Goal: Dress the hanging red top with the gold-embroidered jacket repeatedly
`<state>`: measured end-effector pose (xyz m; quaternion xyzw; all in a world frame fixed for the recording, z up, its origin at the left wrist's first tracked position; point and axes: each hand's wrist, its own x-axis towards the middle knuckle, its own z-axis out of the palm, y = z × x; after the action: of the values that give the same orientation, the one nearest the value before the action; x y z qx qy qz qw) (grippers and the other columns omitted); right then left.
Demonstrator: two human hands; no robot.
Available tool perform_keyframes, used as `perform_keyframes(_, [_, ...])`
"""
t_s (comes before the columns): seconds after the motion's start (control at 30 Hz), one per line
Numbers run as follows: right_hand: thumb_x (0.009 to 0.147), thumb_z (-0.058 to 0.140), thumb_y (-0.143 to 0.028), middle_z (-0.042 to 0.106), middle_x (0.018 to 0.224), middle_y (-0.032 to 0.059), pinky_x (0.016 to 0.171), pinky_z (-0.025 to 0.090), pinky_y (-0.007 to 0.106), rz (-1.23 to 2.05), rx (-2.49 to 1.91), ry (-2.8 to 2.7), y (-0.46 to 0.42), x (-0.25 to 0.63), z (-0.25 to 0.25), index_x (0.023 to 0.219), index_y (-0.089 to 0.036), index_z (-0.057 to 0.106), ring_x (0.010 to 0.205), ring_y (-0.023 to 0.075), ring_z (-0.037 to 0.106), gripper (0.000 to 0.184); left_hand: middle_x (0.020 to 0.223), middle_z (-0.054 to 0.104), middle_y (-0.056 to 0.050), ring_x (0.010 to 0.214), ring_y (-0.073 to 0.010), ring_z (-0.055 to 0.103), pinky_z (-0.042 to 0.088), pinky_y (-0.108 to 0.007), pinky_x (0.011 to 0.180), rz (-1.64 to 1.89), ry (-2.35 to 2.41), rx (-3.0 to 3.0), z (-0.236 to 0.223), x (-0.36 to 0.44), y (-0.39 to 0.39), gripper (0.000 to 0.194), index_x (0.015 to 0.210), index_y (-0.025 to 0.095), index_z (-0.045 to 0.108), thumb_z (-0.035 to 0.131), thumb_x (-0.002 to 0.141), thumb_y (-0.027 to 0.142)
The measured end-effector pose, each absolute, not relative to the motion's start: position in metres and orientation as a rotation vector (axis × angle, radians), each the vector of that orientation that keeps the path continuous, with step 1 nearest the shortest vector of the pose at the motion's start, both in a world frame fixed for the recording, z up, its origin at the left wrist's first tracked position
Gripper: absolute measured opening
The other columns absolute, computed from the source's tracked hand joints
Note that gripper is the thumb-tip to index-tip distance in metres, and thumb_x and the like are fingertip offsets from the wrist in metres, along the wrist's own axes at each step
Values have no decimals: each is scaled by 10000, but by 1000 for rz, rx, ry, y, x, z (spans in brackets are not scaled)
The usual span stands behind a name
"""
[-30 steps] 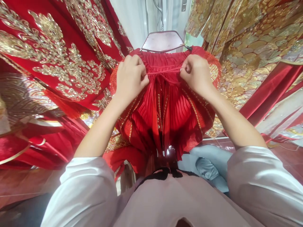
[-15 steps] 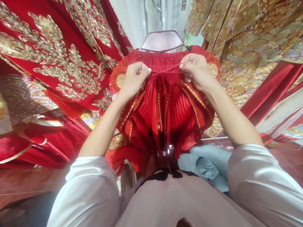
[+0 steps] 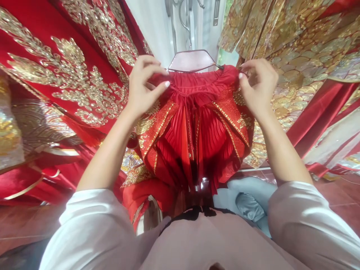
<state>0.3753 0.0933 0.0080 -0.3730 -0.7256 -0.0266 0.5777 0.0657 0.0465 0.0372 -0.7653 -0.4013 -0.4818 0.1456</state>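
Garments crowd the view on both sides: a red robe [image 3: 56, 75] heavy with gold embroidery hangs on my left, a gold scale-patterned robe [image 3: 303, 48] on my right, and between them the red pleated skirt [image 3: 197, 127] hangs from a hanger [image 3: 192, 60] straight ahead of me. Its gathered waistband [image 3: 197, 80] sits just under the hanger bar, with gold-trimmed panels falling away below and a thin drawstring [image 3: 194, 98] dangling at the centre. I judge the step in hand to be seating the waistband on the hanger, so I want both corners lifted evenly and the gathers kept spread, not bunched to one side, or the skirt will hang crooked. My left hand [image 3: 143, 86] is partly curled, thumb and forefinger pinched near the left end of the waistband; whether cloth is truly between them I cannot tell. My right hand [image 3: 258, 84] is likewise curled, fingertips pinching at the right corner of the waistband where it meets the gold robe. The two hands are well apart, one at each end
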Motion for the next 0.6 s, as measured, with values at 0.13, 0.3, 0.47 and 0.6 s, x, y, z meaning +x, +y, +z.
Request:
perform_keyframes(0.13, [879,475,-386,607,1209,111,944,379,374,-193,-941,-1841,95,405,-4,1163,-248,565,1083,246,547,328,1227,545,-32,1053,-199,448,328,-354,943,-1036,-1182,-2328,54,51,66,574,1230,219,524,692,734,454])
perform_keyframes(0.3, [889,345,-600,546,647,54,679,400,327,-20,-971,-1971,98,419,6,673,-214,522,658,180,514,476,1019,583,-23,931,-201,344,271,-338,865,-841,-1323,-2271,61,46,75,469,1028,216,591,593,768,605])
perform_keyframes(0.47, [738,449,-769,320,457,18,577,327,335,465,-842,-1792,130,428,-1,498,-282,323,591,184,402,557,552,208,23,621,-102,201,200,-273,568,-1205,-1591,-2307,57,52,78,742,496,202,251,261,655,927])
perform_keyframes(0.6, [701,566,-702,421,443,35,659,379,334,745,-681,-1648,156,430,-9,553,-302,455,729,217,510,441,529,197,39,567,-65,172,158,-256,529,-1513,-1669,-2186,54,55,77,767,470,203,252,250,548,965])
